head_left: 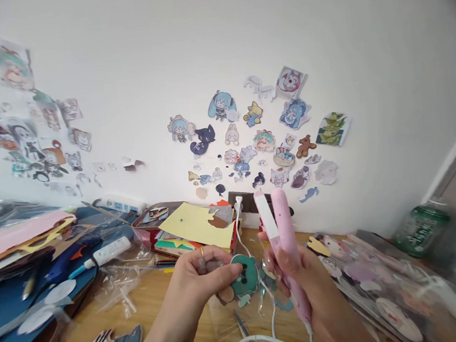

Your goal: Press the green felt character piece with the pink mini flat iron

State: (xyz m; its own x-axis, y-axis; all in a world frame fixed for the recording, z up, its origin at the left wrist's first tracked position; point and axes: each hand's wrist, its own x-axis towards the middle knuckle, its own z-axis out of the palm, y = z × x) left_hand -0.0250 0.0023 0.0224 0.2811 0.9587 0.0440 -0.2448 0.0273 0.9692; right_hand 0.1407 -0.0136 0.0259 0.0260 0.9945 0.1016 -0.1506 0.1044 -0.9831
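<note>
In the head view, the left hand (200, 281) pinched a flat, rounded teal piece with dark spots (252, 284) between thumb and fingers, in front of the body and just above a wood-grained tabletop (156, 312). A gold-coloured ring (202, 252) circled one finger. Beside it, the right hand (313, 281) was wrapped around a smooth pink, two-armed tool with a pale flat inner plate (284, 222); its slender arms pointed upward and stood apart in a narrow V. A glossy white cord (287, 340) curved from the tool's lower end, looping over the metal blades of a pair of scissors (245, 330).

Behind the hands, a yellow sheet with an irregular cut edge (188, 223) topped a stack of coloured sheets. Crinkled clear plastic (122, 288) lay to the left, near a white tube with a blue tip (110, 252). Flat illustrated cut-outs (264, 140) dotted the matte white wall (120, 57).
</note>
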